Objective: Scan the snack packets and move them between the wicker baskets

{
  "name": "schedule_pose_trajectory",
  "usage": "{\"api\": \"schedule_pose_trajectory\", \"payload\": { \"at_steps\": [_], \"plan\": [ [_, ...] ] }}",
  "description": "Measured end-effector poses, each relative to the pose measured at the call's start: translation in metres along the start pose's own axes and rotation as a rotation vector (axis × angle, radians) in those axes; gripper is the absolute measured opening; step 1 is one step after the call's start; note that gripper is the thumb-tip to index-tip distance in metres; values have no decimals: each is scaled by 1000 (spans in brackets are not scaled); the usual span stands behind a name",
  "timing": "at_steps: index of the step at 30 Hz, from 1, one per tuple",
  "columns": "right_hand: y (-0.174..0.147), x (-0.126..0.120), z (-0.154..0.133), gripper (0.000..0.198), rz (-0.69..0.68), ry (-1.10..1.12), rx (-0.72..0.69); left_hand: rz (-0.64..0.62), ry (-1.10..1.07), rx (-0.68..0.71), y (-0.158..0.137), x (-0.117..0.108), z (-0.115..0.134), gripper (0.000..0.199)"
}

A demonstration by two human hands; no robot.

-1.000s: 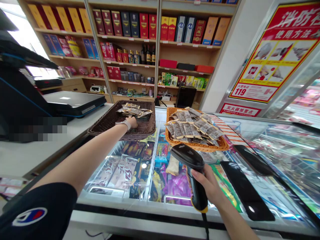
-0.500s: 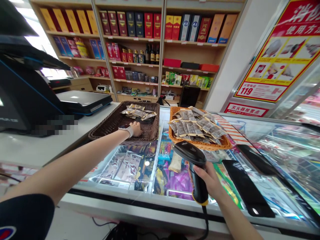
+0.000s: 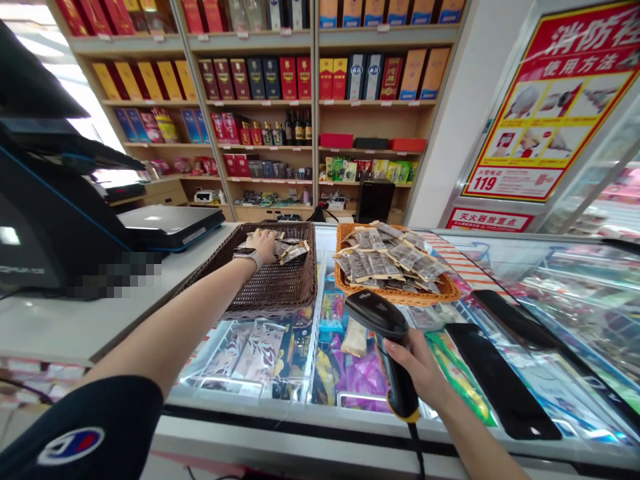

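Note:
My left hand (image 3: pixel 265 245), with a watch at the wrist, reaches into the dark brown wicker basket (image 3: pixel 287 293). It rests over a small pile of flat sachets (image 3: pixel 294 251) at the basket's far end. The back of the hand hides its fingertips, so a grip on any sachet does not show. My right hand (image 3: pixel 423 367) is wrapped round the handle of a black barcode scanner (image 3: pixel 377 313), whose head points up and to the left. Just beyond the scanner, an orange wicker basket (image 3: pixel 345 288) holds a heap of similar sachets (image 3: pixel 373 263).
Both baskets stand on a glass-topped freezer with packaged goods (image 3: pixel 260 350) inside. Dark flat panels (image 3: pixel 503 380) lie to the right. A scale (image 3: pixel 170 223) and a black till machine (image 3: pixel 65 220) occupy the left counter. The scanner's cable (image 3: pixel 416 447) hangs down in front.
My left hand has moved forward from the near part of the brown basket onto the sachets. The view has tilted up slightly. My right hand still holds the scanner in nearly the same place.

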State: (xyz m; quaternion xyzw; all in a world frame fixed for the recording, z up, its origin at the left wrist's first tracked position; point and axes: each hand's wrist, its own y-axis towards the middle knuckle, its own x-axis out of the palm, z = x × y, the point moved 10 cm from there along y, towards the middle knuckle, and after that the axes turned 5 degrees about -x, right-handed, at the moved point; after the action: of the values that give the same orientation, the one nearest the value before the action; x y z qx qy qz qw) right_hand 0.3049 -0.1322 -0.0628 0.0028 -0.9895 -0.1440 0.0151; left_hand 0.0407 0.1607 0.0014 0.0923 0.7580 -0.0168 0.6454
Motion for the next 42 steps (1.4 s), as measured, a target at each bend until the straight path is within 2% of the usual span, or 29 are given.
{"api": "schedule_pose_trajectory", "payload": {
  "at_steps": [5, 9, 11, 14, 17, 19, 23, 27, 30, 33, 38, 42],
  "plan": [
    [2, 1, 1, 42, -29, 25, -16, -40, -2, -18, 17, 20, -16, 77],
    [3, 1, 0, 42, -32, 24, -28, -37, -42, -40, 12, 14, -27, 67],
    [2, 1, 2, 42, -25, 32, -9, 21, -81, -19, 4, -2, -29, 64],
    [2, 2, 5, 42, -36, 37, -2, 236, -250, 47, -22, -43, -27, 58],
    [5, 3, 5, 43, -43, 29, -28, 445, -517, 121, -68, -79, -21, 56],
    [8, 7, 3, 45, -55, 43, -49, 525, -693, 140, -103, -88, -17, 54],
    [15, 22, -3, 48, -83, 110, -39, 578, -1039, 161, -161, -76, -8, 52],
    [21, 35, -20, 47, -78, 89, -83, 589, -1231, 282, -194, -58, 11, 44],
    [26, 40, -25, 48, -89, 85, -76, 675, -1196, 337, -211, -53, 22, 33],
    [28, 40, -19, 48, -115, 128, -37, 784, -1111, 349, -224, -50, 27, 32],
    [21, 28, -13, 46, -94, 153, -36, 886, -1049, 296, -233, -46, 22, 33],
    [10, 32, -18, 40, -142, 60, -26, 948, -970, 313, -240, -48, 24, 29]
  ]
}}
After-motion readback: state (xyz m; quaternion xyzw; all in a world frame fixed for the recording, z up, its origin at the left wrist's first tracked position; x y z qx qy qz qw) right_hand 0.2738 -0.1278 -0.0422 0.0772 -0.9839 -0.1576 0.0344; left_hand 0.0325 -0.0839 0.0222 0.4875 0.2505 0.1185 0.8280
